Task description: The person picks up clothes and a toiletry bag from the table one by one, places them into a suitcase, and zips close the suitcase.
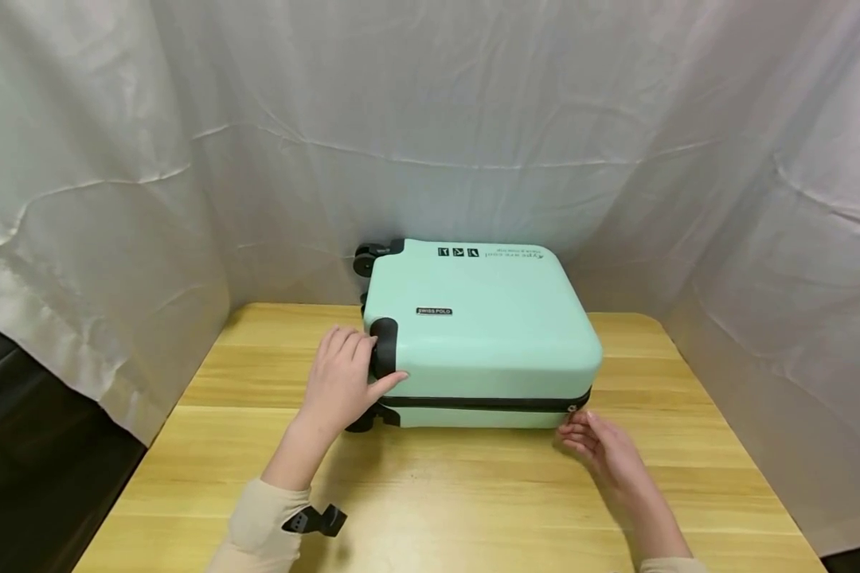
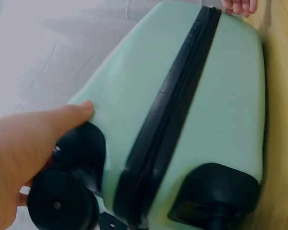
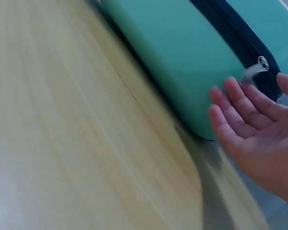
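A mint-green hard-shell suitcase (image 1: 487,322) lies flat on the table, its black wheels to the left. My left hand (image 1: 340,378) grips the near left corner, thumb on the shell beside the black corner guard (image 1: 384,347). In the left wrist view a black wheel (image 2: 62,203) sits under that hand, hiding part of its fingers. A black zipper (image 2: 175,103) runs along the suitcase's side. By the near right corner is my right hand (image 1: 605,446), palm up with loosely bent fingers. Its fingertips are right at the zipper pull (image 3: 262,63), with the thumb apart from them.
The wooden table (image 1: 430,501) carries the suitcase near its back edge. Grey-white curtains (image 1: 430,119) hang behind it and at both sides. A black wrist strap with a small device (image 1: 315,521) is on the left sleeve. Black material (image 1: 29,446) shows at the far left.
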### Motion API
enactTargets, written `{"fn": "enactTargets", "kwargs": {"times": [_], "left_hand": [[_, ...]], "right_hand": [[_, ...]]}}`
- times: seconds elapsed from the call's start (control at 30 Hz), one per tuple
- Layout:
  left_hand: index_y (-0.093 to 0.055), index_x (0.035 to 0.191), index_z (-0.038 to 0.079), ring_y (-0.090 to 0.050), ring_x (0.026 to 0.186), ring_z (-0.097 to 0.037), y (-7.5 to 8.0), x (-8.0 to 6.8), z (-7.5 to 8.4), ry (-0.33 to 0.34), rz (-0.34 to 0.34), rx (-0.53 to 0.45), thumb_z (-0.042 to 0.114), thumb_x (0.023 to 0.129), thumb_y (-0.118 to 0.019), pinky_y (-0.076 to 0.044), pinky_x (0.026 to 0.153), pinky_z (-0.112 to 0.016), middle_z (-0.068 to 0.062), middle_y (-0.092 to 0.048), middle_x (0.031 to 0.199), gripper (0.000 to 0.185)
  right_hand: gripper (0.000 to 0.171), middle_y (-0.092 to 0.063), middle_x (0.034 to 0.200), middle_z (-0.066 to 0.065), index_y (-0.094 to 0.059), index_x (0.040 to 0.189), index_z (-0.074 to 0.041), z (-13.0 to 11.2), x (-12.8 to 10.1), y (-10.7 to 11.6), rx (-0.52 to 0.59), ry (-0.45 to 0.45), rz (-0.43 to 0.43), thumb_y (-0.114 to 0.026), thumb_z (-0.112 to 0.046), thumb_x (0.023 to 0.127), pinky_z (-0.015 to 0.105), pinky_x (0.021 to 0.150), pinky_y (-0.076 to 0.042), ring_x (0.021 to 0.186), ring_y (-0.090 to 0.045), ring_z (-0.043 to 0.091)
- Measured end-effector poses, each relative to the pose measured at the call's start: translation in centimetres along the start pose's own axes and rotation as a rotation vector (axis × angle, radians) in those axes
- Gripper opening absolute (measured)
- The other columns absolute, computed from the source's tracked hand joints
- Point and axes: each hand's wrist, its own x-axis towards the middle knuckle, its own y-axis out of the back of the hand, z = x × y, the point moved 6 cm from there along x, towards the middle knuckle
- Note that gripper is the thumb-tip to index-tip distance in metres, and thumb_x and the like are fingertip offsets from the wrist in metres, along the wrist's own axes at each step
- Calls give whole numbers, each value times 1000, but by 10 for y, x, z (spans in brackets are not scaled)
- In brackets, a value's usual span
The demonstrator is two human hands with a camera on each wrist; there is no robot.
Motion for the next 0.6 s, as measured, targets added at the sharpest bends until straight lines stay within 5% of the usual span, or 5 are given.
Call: {"fn": "enactTargets", "kwargs": {"times": [0.23, 0.6], "left_hand": [[-68, 109, 0, -58, 108, -33, 5, 2, 5, 9, -66, 59, 58, 79, -71, -34, 113, -53, -16, -69, 104, 66], [-68, 104, 1, -60, 102, -33, 4, 0, 6, 0, 3, 57, 59, 77, -71, -38, 109, -53, -15, -68, 98, 65]], "right_hand": [[41, -67, 111, 8, -58, 112, -7, 9, 3, 0, 185, -103, -78, -25, -31, 108, 36, 101, -51, 109, -65, 21], [51, -67, 106, 4, -61, 110, -8, 14, 5, -6, 407, -144, -273, -13, -25, 109, 30, 95, -53, 101, -64, 16]]}}
